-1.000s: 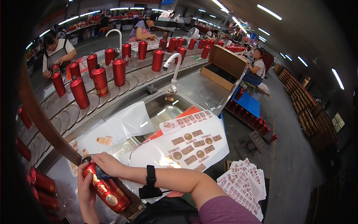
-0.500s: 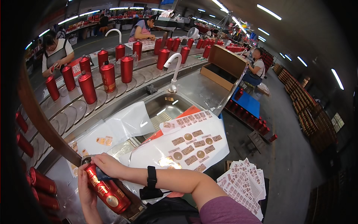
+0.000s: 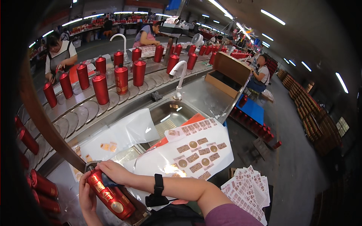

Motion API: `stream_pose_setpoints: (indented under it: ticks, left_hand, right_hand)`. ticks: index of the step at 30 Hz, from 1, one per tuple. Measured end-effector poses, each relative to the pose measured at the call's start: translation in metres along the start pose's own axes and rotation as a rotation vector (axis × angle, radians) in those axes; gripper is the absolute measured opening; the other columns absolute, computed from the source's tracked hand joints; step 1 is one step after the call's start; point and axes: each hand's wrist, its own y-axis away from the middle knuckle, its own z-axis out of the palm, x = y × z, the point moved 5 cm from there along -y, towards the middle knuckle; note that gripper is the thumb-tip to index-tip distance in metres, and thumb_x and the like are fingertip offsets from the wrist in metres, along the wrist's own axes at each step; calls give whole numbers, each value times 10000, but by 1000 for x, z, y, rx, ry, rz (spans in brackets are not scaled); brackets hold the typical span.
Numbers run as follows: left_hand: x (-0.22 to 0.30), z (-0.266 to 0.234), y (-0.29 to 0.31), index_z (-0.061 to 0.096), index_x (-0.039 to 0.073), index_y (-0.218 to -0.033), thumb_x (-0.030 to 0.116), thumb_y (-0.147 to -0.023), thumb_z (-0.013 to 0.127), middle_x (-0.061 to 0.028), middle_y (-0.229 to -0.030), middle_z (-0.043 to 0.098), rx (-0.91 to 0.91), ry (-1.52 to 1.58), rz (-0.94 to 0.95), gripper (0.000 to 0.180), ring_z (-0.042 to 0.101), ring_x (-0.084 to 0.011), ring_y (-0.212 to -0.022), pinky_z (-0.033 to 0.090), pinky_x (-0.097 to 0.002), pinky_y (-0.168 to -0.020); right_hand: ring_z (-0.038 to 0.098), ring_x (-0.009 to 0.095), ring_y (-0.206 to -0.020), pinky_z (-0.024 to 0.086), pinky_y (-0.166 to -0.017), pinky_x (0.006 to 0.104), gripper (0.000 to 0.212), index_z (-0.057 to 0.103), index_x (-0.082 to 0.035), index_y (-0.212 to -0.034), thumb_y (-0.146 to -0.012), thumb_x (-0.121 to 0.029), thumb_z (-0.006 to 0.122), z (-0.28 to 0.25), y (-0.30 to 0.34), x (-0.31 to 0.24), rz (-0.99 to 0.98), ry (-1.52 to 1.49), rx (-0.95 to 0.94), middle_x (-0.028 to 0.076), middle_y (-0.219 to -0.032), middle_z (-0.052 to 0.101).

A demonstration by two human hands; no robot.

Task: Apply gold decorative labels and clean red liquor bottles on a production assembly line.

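Observation:
A red bottle with gold lettering and a round gold seal lies slanted at the lower left, its neck end away from me. My left hand is wrapped along its left side. Over the upper part of the bottle, my right hand presses a dark piece that looks like cloth, mostly hidden under the fingers. Just right of the hands lies a white sheet of gold-brown stickers. Another, mostly peeled sheet lies beyond the hands.
A curved conveyor carries several red bottles past a steel sink with a white tap. A wooden post rises beside my hands. An open cardboard box stands beyond the sink; fanned sticker sheets lie at right. Co-workers sit across.
The bottles on the conveyor have moved to the right. My view has shifted slightly, while both hands keep nearly the same place on the bottle. The co-worker at far left has lowered a hand.

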Motion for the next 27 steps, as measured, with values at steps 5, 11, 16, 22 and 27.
stream_pose_setpoints:
  ticks: [5, 11, 16, 22, 27]
  left_hand:
    - [-3, -4, 4, 435, 2, -1369, 317, -935, 602, -146, -1374, 488, -28, 59, 19, 562, 473, -254, -1284, 347, -397, -1105]
    - [2, -3, 9, 434, 8, -1379, 311, -922, 634, -141, -1382, 487, -41, 81, 25, 584, 472, -250, -1287, 345, -407, -1107]
    - [0, -4, 11, 469, 31, -1363, 299, -913, 651, -117, -1382, 495, -29, 74, 34, 555, 473, -249, -1286, 348, -414, -1106]
    - [-2, -8, 12, 507, 35, -1310, 282, -920, 644, -115, -1325, 536, -40, 105, 39, 482, 507, -242, -1239, 376, -405, -1072]
    - [-10, -19, 15, 511, 27, -1294, 275, -937, 617, -122, -1270, 571, -31, 143, 40, 447, 536, -245, -1198, 396, -403, -1047]
  right_hand:
    - [561, 283, -1080, 412, -983, 354, 426, 657, 13, -1105, -1021, -325, 411, -1, 1, 2, -9, 20, 12, 170, -1114, 643]
    - [561, 261, -1104, 406, -1000, 335, 421, 661, 9, -1115, -1023, -317, 411, -2, 5, 1, 27, -57, -4, 160, -1129, 642]
    - [562, 251, -1099, 409, -994, 336, 420, 655, 7, -1129, -1025, -321, 414, -2, 6, 0, 8, -62, -1, 152, -1124, 643]
    - [562, 248, -1092, 409, -993, 336, 406, 655, 1, -1136, -1024, -313, 423, -1, 5, 6, 2, -61, 6, 144, -1124, 644]
    - [565, 241, -1098, 414, -989, 331, 398, 656, -7, -1139, -1024, -311, 428, 0, 5, 6, -10, -64, 15, 143, -1125, 645]
